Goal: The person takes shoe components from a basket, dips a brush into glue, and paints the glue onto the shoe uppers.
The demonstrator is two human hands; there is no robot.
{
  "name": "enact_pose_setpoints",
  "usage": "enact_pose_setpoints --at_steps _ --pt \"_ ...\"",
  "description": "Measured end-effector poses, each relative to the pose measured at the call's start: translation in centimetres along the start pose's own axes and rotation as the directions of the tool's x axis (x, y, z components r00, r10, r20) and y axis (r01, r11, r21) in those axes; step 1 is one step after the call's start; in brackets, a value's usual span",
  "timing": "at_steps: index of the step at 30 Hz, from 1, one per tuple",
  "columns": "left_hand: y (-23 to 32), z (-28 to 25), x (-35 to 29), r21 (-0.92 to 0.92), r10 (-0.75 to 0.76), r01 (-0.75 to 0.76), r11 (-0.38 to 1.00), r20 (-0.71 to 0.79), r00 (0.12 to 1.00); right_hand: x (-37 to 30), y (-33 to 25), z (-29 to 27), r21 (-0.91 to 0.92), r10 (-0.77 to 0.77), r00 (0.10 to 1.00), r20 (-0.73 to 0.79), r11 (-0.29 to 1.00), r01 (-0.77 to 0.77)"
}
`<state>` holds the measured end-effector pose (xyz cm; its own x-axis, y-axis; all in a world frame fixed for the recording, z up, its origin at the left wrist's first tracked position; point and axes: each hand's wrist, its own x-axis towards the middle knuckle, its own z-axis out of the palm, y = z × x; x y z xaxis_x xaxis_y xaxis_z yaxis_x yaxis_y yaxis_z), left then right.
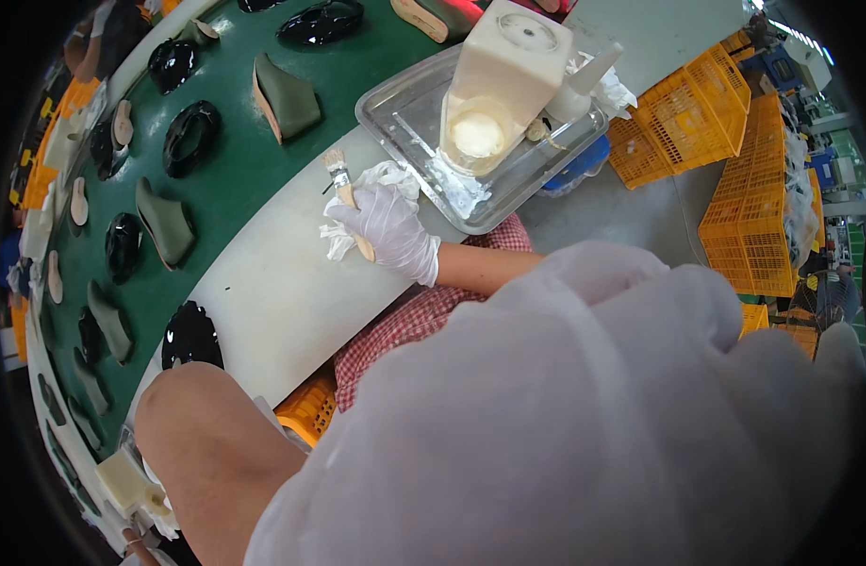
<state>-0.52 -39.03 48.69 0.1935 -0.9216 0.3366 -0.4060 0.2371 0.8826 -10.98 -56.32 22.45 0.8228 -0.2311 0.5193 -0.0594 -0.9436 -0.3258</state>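
My right hand (pixel 393 234), in a thin white glove, is closed around the wooden handle of a flat paintbrush (pixel 339 175). The brush's pale bristles point away from me, above the white worktop (pixel 291 283). Next to and partly beneath the glove lies a crumpled white cloth (pixel 338 243). My left arm (pixel 216 443) is bent at the lower left, and its hand is out of sight. Just beyond that elbow sits a glossy black shoe upper (pixel 193 332).
A clear plastic tray (pixel 381 108) holds a white container (pixel 513 57) with white paste in its opening, and a nozzle bottle (pixel 574 92). On the green belt (pixel 244 170) lie several black uppers, green wedge soles (pixel 289 99) and insoles. Orange crates (pixel 687 108) stand at right.
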Motion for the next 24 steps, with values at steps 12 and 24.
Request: enact_pose_setpoints --at_steps 12,24 --pt "0.8 -0.3 1.2 0.040 0.113 -0.117 0.992 0.083 0.990 0.2 -0.3 -2.0 -0.007 0.106 0.988 0.114 0.994 -0.106" --pt "2.2 0.5 -1.8 0.097 -0.176 0.223 0.970 -0.353 0.919 0.1 -0.4 -1.9 0.062 0.016 1.000 0.016 0.998 -0.017"
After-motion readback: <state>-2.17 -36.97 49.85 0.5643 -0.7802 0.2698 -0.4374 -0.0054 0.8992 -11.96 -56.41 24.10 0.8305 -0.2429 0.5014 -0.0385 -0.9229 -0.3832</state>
